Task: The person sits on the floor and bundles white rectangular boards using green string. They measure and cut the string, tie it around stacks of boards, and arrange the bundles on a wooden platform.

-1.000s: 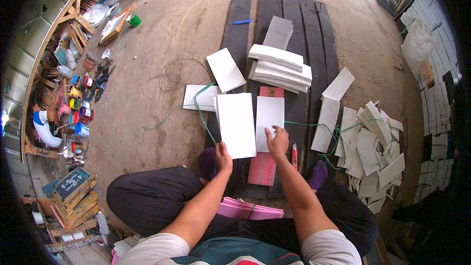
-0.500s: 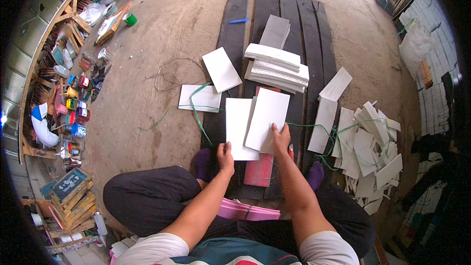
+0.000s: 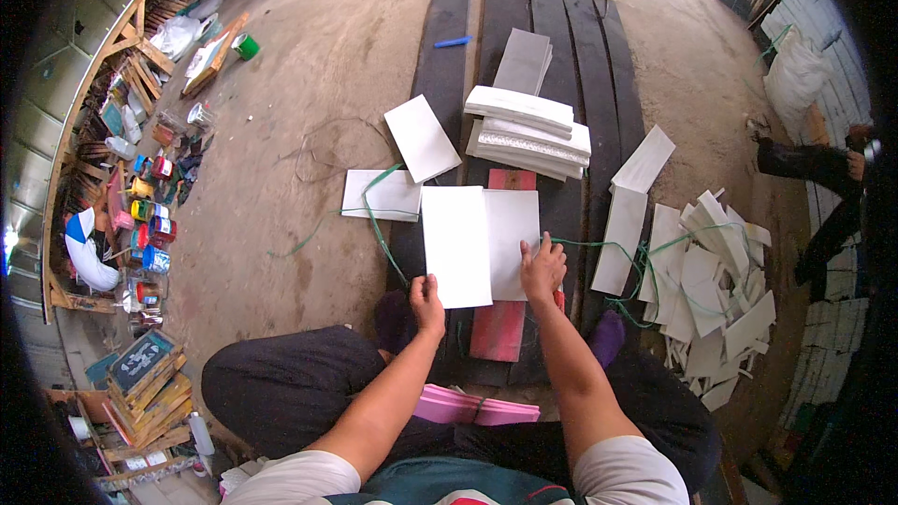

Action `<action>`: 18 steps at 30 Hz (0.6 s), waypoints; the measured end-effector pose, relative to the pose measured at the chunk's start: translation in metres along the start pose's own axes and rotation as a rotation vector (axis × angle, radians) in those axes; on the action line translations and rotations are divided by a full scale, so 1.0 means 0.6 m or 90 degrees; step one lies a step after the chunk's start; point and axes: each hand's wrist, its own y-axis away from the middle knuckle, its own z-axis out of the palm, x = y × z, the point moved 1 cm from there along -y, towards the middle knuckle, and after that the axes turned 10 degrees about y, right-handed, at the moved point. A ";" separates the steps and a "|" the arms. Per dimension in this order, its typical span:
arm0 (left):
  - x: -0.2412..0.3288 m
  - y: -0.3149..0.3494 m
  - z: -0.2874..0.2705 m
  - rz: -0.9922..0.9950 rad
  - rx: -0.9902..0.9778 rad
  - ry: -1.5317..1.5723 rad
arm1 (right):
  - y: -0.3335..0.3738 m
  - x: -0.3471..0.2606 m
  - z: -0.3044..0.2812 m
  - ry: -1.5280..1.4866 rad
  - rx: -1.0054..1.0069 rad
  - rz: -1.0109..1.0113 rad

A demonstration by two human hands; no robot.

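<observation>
My left hand [image 3: 427,307] grips a white rectangular sheet [image 3: 456,248] by its lower left corner, thumb on top. A second white sheet [image 3: 514,238] lies partly under it to the right, over a red board [image 3: 497,332]. My right hand [image 3: 543,271] is at that second sheet's right edge, its thumb over the sheet and its fingers apart. Beyond them sits a stack of white pieces [image 3: 528,136], with grey sheets [image 3: 523,63] behind it. Two more white sheets, one upright [image 3: 422,138] and one flat [image 3: 382,194], lie to the left with green string [image 3: 374,215].
Dark planks [image 3: 449,14] run away from me under the work. A pile of white offcuts [image 3: 697,271] lies right, a pink bundle [image 3: 477,405] by my lap. Paint pots [image 3: 150,210] stand left. Another person's dark-clothed leg [image 3: 809,164] shows at far right.
The right sheet has slid down behind the left one, which now overlaps it. My right hand's fingers have spread at its edge. Another person has come into view at far right.
</observation>
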 end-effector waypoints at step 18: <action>-0.074 0.019 0.102 0.025 -0.304 -0.424 | -0.017 0.039 0.031 -0.204 -0.165 0.041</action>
